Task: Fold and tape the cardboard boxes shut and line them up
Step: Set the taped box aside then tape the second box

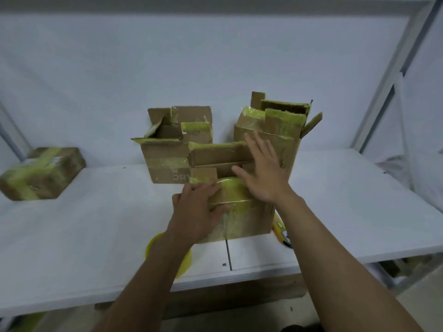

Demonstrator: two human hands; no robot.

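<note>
Head view: left grip [196,209] presses flat on the near box [242,219]; right grip [262,171] spread empty above it.

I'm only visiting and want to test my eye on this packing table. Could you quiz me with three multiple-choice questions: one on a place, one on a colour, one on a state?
1. Where does the sealed box lie?
A) at the far left of the table
B) inside another box
C) on the floor

2. What colour is the tape on the boxes?
A) red
B) yellow-green
C) black

3. In what state is the rear left box?
A) taped shut
B) crushed flat
C) flaps open

Answers:
1 A, it lies alone at the table's left end.
2 B, every strip in view is yellow-green.
3 C, its flaps stand up and its inside shows.
</note>
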